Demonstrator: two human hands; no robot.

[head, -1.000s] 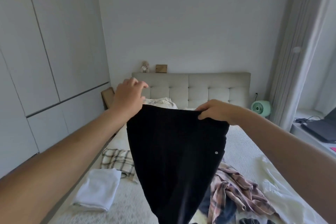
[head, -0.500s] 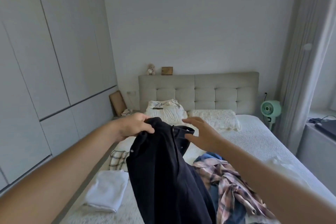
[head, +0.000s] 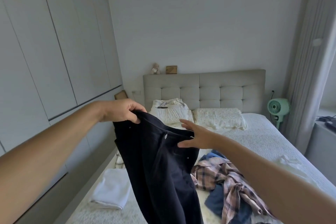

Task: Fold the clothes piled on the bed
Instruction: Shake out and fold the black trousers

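Black trousers hang above the bed, pinched at the waistband by the left hand; the right hand reaches for the waistband, fingers spread, gripping nothing. With one hand holding, the waistband could sag and twist. Their legs run below view, hiding whatever lies under them.

Two long arms come into view from the bottom corners. Both arms are bare all the way down, with no sleeves showing. The left hand and the right hand are bare too. They wear no gloves, no rings and no watch.
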